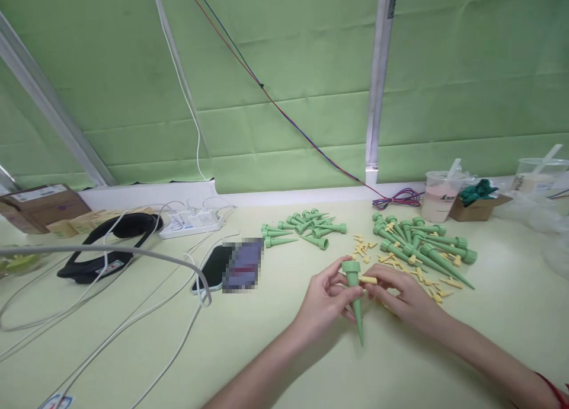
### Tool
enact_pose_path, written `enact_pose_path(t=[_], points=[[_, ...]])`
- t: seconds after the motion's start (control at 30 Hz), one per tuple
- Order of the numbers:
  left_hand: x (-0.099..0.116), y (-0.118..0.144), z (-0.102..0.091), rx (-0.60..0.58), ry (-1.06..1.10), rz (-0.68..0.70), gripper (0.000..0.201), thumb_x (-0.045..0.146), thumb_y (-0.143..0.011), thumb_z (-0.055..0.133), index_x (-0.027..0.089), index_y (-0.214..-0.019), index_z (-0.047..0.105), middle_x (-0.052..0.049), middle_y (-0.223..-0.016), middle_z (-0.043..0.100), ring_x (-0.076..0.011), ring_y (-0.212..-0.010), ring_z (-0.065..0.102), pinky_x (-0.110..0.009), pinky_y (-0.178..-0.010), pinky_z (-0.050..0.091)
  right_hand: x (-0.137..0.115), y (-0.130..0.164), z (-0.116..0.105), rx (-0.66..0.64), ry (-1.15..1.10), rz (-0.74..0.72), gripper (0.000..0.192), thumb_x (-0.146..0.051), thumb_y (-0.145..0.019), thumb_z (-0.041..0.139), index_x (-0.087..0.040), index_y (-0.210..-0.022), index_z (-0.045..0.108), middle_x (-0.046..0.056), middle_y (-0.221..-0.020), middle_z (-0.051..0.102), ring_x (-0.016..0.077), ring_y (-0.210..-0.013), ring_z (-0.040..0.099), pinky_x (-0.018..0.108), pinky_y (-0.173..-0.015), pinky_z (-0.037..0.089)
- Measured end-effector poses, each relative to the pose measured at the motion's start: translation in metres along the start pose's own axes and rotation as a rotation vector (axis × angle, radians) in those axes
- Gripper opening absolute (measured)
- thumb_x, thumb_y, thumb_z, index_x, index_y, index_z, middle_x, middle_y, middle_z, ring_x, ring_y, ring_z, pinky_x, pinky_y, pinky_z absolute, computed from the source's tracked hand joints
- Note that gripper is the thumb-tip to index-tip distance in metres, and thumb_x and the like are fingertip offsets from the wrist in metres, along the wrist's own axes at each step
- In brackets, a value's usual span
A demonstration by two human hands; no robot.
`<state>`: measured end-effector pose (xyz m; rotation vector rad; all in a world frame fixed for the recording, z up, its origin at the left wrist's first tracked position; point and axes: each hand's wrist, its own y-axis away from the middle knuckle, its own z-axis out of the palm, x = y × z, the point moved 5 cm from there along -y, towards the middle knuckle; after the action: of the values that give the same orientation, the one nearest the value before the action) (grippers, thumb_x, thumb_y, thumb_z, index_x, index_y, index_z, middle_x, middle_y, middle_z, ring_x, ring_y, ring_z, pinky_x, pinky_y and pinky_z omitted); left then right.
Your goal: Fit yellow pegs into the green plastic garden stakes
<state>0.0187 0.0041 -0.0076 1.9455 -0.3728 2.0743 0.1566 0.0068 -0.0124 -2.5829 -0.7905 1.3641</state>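
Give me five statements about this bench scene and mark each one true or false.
1. The left hand holds a green spike. True.
2. The right hand pinches a red piece. False: the small piece is yellow.
3. The phone lies right of both hands. False: it lies to their left.
4. Two heaps of green spikes lie beyond the hands. True.
5. The plastic cup lies tipped over. False: it stands upright.
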Motion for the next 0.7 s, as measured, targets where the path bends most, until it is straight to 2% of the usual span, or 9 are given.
enact_pose_path(t=[0.07, 0.13, 0.23, 0.3, 0.43, 0.5, 0.57, 0.63, 0.7], points=[[-0.002, 0.002, 0.003, -0.041, 0.013, -0.019, 0.062, 0.032, -0.065, 0.069, 0.017, -0.122, 0.048, -0.002, -0.077, 0.055, -0.0128, -0.064, 0.057, -0.021, -0.048, 0.050, 0.001, 0.002, 0.002, -0.013, 0.071, -0.082, 0.030, -0.034, -0.090, 0.037, -0.019, -0.071, 0.054, 0.003, -0.073, 0.056, 0.0146, -0.068, 0.053, 0.025, -0.062, 0.041], [-0.003, 0.003, 0.005, -0.052, 0.022, -0.016, 0.059, 0.033, -0.064, 0.070, 0.017, -0.118, 0.051, -0.002, -0.076, 0.055, -0.0121, -0.062, 0.057, -0.020, -0.048, 0.050, 0.003, 0.004, 0.004, -0.023, 0.106, -0.103, 0.032, -0.033, -0.091, 0.035, -0.019, -0.067, 0.051, 0.002, -0.068, 0.053, 0.0134, -0.063, 0.050, 0.025, -0.059, 0.038], [-0.004, 0.005, 0.007, -0.066, 0.037, -0.008, 0.053, 0.033, -0.065, 0.069, 0.016, -0.113, 0.054, -0.002, -0.074, 0.055, -0.0125, -0.062, 0.057, -0.020, -0.047, 0.050, 0.002, 0.007, 0.005, -0.004, 0.119, -0.071, 0.035, -0.036, -0.091, 0.036, -0.018, -0.063, 0.049, 0.001, -0.063, 0.049, 0.0129, -0.059, 0.046, 0.025, -0.055, 0.035], [-0.003, 0.007, 0.007, -0.065, 0.025, 0.005, 0.052, 0.031, -0.066, 0.068, 0.017, -0.114, 0.053, -0.002, -0.075, 0.056, -0.0135, -0.065, 0.058, -0.021, -0.049, 0.050, 0.001, 0.008, 0.007, 0.005, 0.058, 0.004, 0.040, -0.042, -0.089, 0.038, -0.018, -0.059, 0.047, 0.001, -0.059, 0.046, 0.0126, -0.056, 0.044, 0.025, -0.053, 0.032], [0.005, 0.011, 0.003, -0.020, -0.200, 0.150, 0.046, 0.024, -0.072, 0.061, 0.020, -0.117, 0.052, -0.002, -0.079, 0.059, -0.0121, -0.066, 0.054, -0.022, -0.055, 0.049, 0.006, 0.010, 0.020, -0.071, -0.328, 0.261, 0.050, -0.058, -0.082, 0.040, -0.018, -0.054, 0.040, -0.004, -0.047, 0.033, 0.0088, -0.045, 0.033, 0.023, -0.047, 0.026], [0.010, 0.014, 0.001, 0.002, -0.352, 0.256, 0.042, 0.021, -0.075, 0.057, 0.022, -0.117, 0.054, -0.003, -0.084, 0.061, -0.0111, -0.066, 0.051, -0.021, -0.058, 0.047, 0.009, 0.011, 0.029, -0.141, -0.580, 0.363, 0.049, -0.060, -0.080, 0.043, -0.018, -0.055, 0.037, -0.007, -0.046, 0.029, 0.0066, -0.041, 0.028, 0.022, -0.044, 0.024], [0.013, 0.014, 0.001, 0.016, -0.428, 0.321, 0.040, 0.020, -0.076, 0.056, 0.024, -0.116, 0.055, -0.003, -0.089, 0.062, -0.0110, -0.067, 0.050, -0.021, -0.061, 0.047, 0.009, 0.013, 0.034, -0.185, -0.724, 0.417, 0.047, -0.059, -0.080, 0.045, -0.019, -0.057, 0.035, -0.008, -0.047, 0.027, 0.0056, -0.040, 0.026, 0.021, -0.043, 0.023], [0.012, 0.011, 0.000, 0.015, -0.364, 0.287, 0.039, 0.021, -0.074, 0.059, 0.023, -0.113, 0.057, -0.003, -0.088, 0.062, -0.0115, -0.068, 0.052, -0.022, -0.061, 0.048, 0.006, 0.013, 0.031, -0.164, -0.656, 0.398, 0.047, -0.058, -0.082, 0.042, -0.018, -0.057, 0.036, -0.007, -0.048, 0.030, 0.0068, -0.041, 0.031, 0.022, -0.045, 0.027], [0.007, 0.006, -0.002, 0.019, -0.187, 0.160, 0.046, 0.025, -0.069, 0.065, 0.021, -0.114, 0.056, -0.003, -0.083, 0.060, -0.0127, -0.067, 0.056, -0.022, -0.057, 0.050, 0.001, 0.011, 0.020, -0.069, -0.415, 0.312, 0.047, -0.057, -0.084, 0.038, -0.018, -0.057, 0.040, -0.004, -0.049, 0.036, 0.0091, -0.046, 0.037, 0.023, -0.048, 0.030]])
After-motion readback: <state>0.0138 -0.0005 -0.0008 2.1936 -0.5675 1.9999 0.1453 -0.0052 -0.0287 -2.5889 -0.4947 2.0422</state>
